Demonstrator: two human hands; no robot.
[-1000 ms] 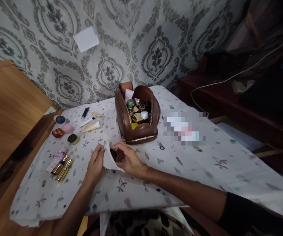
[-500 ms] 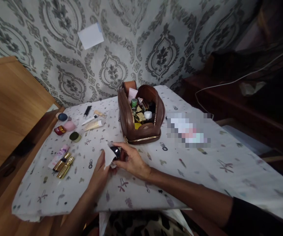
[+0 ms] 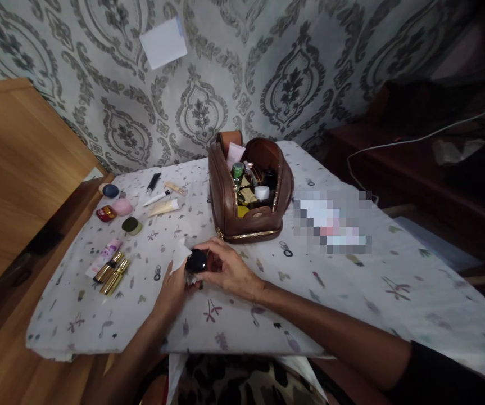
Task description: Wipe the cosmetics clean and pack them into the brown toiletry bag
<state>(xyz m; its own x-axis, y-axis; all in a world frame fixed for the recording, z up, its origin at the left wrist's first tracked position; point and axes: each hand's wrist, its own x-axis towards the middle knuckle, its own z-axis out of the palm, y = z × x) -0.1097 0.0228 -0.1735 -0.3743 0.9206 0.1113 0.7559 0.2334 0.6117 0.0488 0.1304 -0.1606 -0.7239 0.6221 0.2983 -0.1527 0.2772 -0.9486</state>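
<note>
Right hand [image 3: 231, 273] grips round black item [image 3: 196, 261], face more exposed than a second ago; left hand [image 3: 173, 289] holds white tissue [image 3: 180, 254] alongside, seemingly leaving surface accessible.

dim light; upper right near-black

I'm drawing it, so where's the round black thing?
Left of centre in the head view, the round black thing is between the left hand and right hand, against the white tissue, nearer than the brown bag.
</note>
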